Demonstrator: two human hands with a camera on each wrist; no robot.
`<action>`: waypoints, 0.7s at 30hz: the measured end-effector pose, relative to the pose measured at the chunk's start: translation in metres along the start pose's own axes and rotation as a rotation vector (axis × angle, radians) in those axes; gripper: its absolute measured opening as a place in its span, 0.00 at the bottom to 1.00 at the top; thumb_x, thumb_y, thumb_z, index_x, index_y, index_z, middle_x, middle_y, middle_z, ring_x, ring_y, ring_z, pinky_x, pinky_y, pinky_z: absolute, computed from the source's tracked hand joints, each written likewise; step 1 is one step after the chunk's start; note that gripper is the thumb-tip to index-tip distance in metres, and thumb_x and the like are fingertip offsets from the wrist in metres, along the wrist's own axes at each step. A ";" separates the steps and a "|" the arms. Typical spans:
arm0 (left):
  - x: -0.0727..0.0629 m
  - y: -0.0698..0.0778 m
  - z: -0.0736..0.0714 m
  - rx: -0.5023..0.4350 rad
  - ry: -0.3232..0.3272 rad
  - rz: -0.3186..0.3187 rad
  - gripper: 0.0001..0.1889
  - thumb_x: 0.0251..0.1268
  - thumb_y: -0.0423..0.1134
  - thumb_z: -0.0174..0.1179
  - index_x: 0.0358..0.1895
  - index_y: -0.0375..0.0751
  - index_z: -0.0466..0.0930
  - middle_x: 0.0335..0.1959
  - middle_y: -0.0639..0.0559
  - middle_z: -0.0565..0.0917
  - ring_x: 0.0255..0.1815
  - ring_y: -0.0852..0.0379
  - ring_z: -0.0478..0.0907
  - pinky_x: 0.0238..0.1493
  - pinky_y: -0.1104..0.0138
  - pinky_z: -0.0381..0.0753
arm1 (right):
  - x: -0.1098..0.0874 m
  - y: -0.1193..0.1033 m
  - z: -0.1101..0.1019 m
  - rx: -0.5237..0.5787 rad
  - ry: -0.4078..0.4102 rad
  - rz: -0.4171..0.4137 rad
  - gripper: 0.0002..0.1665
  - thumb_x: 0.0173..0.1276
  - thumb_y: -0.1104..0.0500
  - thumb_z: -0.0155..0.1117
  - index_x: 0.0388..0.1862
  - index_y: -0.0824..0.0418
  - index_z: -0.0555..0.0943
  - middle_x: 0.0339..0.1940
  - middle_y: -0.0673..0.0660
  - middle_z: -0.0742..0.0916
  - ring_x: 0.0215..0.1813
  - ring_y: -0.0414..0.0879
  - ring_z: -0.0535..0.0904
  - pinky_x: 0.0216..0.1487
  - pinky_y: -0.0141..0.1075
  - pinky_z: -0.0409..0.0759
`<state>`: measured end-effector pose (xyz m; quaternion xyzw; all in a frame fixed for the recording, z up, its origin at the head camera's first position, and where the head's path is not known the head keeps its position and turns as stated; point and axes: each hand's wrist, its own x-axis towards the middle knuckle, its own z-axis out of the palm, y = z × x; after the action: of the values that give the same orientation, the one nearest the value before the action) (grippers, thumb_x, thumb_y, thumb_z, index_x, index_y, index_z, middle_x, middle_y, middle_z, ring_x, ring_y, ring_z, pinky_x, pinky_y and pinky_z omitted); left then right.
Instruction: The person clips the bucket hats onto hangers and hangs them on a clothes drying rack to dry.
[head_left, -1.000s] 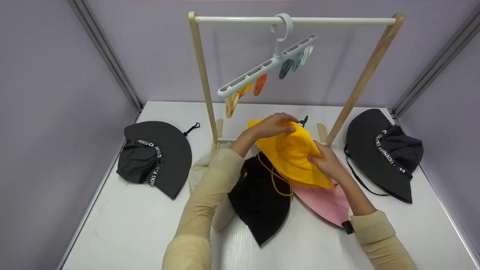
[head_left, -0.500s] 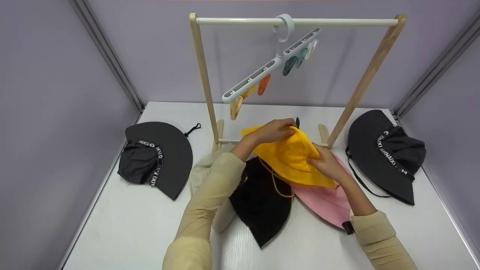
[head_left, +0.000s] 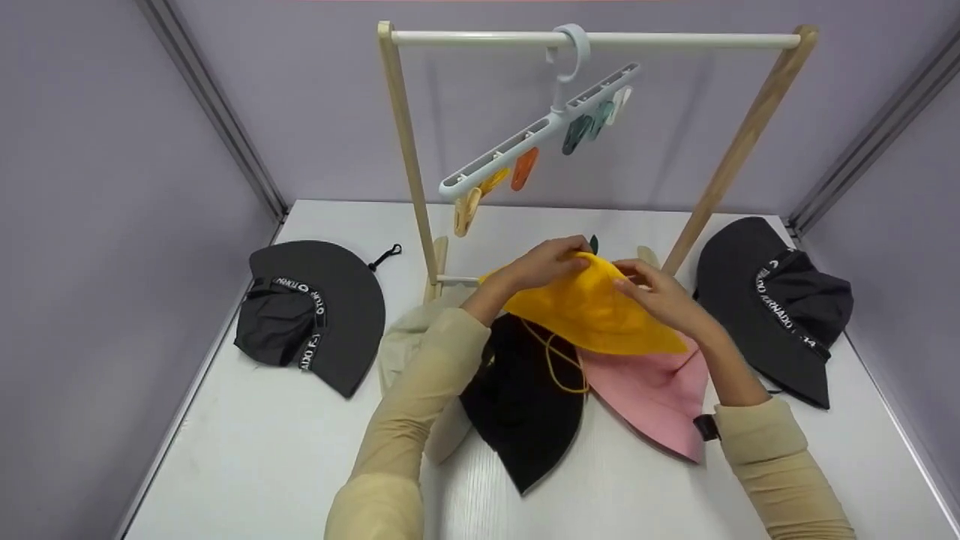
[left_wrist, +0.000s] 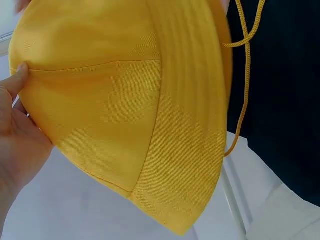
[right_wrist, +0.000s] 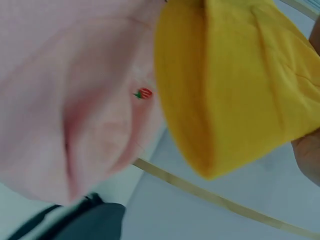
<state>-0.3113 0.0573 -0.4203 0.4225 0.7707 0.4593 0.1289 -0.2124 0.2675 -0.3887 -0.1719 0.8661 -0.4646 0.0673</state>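
A yellow bucket hat with a green sprout on top and a yellow cord is held up below the clip hanger. My left hand pinches its crown, thumb on the near side, as the left wrist view also shows. At the crown's right side is my right hand, its thumb and fingers bent about the fabric. Only bits of that hand show at the right wrist view's edge. Under the yellow hat lie a black hat and a pink hat, which bears a small strawberry patch.
A clip hanger with several coloured pegs hangs from the wood-and-white rack. Dark brimmed hats lie left and right. A pale hat is partly behind my left sleeve. Walls enclose the white table.
My right hand has shifted from the yellow hat's right brim area up toward the crown, near my left hand. The brim's right part has risen, baring more of the pink hat.
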 end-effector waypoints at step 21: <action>-0.005 0.001 -0.005 -0.010 0.046 0.026 0.11 0.68 0.42 0.50 0.46 0.38 0.72 0.37 0.51 0.76 0.40 0.58 0.70 0.50 0.72 0.67 | 0.123 -0.067 -0.067 -0.060 0.244 0.129 0.28 0.71 0.57 0.46 0.65 0.69 0.58 0.61 0.64 0.68 0.57 0.54 0.68 0.54 0.41 0.70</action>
<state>-0.3111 0.0505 -0.4178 0.4213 0.7655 0.4744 0.1073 -0.3296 0.2415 -0.2908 -0.0602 0.8906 -0.4505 -0.0141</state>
